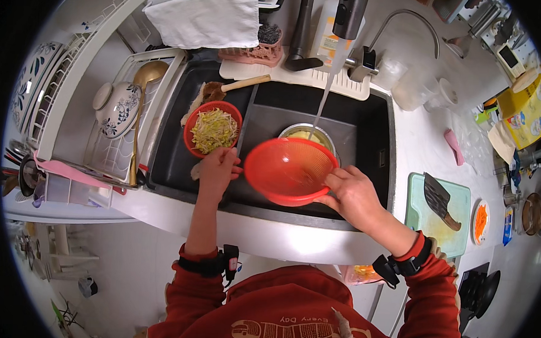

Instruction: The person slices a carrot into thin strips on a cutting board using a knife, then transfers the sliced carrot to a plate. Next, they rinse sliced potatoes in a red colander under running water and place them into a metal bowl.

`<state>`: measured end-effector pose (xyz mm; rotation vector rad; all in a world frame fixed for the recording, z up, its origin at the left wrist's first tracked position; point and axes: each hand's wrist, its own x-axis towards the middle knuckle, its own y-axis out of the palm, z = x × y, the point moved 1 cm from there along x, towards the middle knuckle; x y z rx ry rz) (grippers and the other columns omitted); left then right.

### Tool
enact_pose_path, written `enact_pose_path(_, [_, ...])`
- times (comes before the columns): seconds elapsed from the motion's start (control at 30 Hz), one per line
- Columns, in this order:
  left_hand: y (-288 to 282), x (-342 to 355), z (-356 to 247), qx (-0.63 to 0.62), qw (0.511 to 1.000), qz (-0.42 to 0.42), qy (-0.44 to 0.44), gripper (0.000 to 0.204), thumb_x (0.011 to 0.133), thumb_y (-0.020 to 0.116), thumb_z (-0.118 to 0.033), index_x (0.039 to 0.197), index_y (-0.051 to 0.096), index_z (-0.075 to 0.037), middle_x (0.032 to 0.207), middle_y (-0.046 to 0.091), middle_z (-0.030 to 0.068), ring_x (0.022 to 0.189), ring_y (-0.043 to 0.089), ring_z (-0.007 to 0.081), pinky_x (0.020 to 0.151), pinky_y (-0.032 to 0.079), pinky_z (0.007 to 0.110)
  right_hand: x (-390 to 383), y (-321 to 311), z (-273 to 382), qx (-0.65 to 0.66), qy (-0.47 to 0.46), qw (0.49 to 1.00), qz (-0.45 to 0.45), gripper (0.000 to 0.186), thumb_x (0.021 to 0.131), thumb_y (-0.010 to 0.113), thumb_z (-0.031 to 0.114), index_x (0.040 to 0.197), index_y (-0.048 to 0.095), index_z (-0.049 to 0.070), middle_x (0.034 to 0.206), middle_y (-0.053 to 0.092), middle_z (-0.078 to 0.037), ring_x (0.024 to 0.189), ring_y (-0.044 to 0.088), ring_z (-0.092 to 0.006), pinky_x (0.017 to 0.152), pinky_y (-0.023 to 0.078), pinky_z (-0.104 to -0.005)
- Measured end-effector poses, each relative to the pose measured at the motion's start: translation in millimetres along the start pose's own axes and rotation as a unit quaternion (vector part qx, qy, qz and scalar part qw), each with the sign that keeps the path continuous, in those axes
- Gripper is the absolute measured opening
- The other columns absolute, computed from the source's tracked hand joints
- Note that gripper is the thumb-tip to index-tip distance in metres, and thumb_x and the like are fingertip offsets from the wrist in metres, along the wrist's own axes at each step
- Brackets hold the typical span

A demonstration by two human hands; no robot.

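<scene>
My right hand (pixel 353 194) grips the rim of a red plastic colander (pixel 276 175), which is tilted over the front of the right sink basin. A few specks cling to its mesh. My left hand (pixel 219 165) is closed, its fingers curled together by the near rim of a red basket (pixel 241 124); what the fingers hold, if anything, is hidden. Bean sprouts (pixel 215 130) fill that basket in the left basin. Behind the colander, a metal bowl (pixel 329 138) with pale yellowish contents stands under running water (pixel 323 102) from the faucet (pixel 350 15).
A dish rack (pixel 111 153) with a patterned bowl (pixel 117 111) and ladle (pixel 150 73) stands left. A wooden-handled brush (pixel 244 83) lies behind the sprouts. On the right counter, a cleaver (pixel 436 197) rests on a green cutting board (pixel 416 217), beside a plate of orange shreds (pixel 481 220).
</scene>
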<state>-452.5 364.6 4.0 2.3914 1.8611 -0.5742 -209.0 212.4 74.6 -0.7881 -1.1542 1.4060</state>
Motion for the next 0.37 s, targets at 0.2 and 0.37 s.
enact_pose_path(0.2, [-30,1,1,0.074,0.989,-0.097,0.082,0.026,0.093,0.056,-0.025,0.094,0.066,0.0,0.076,0.066,0.0066,0.065,0.063,0.0128,0.059,0.051,0.027,30,25,13,0.011,-0.14,0.987,-0.081,0.024,0.07,0.072,0.015,0.088,0.06,0.004,0.1,0.06,-0.007,0.092,0.053,-0.0293,0.08,0.048,-0.0346])
enact_pose_path(0.37, [-50,2,14,0.174,0.969,-0.13,0.122,0.024,0.086,0.066,-0.022,0.099,0.067,-0.002,0.084,0.069,0.0093,0.068,0.065,0.0193,0.067,0.052,0.028,44,52,16,0.066,-0.135,0.987,-0.064,0.024,0.07,0.07,0.009,0.092,0.062,0.003,0.114,0.058,-0.011,0.103,0.051,-0.0325,0.088,0.047,-0.0344])
